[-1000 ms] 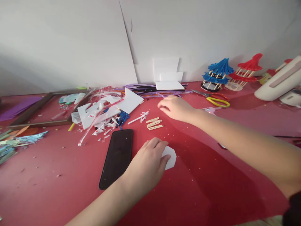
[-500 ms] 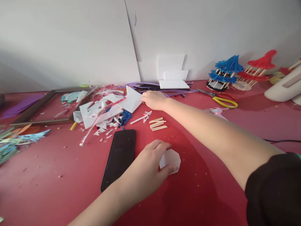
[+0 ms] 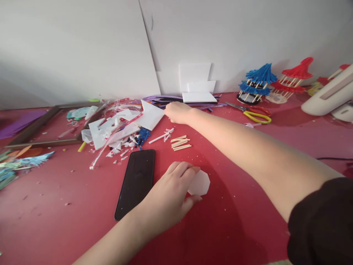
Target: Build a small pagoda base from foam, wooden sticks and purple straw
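My left hand (image 3: 176,189) is curved around a small white octagonal piece (image 3: 200,183) low over the red tabletop, fingers at its upper edge and thumb at its lower edge. Farther off, my right hand (image 3: 178,112) reaches to the back of the table with curled fingers. Its fingertips are at the right corner of a pointed white board scrap (image 3: 150,116); what they pinch, if anything, is hidden. Between the hands lie several short wooden sticks (image 3: 180,142) and a thin white stick (image 3: 161,136) with small bits. A black phone (image 3: 135,184) lies left of my left hand.
White and clear scraps (image 3: 116,129) pile up at the back left beside a brown frame (image 3: 44,142). Purple and black strips (image 3: 165,99) run along the wall. Yellow-and-red-handled pliers (image 3: 256,115), a blue-roofed model (image 3: 256,84) and a red-roofed model (image 3: 292,81) are at the right.
The view has shifted slightly, so everything sits a little farther left. My left thumb has slid from the top of the octagonal piece to its lower edge. My right hand stays by the board scrap.
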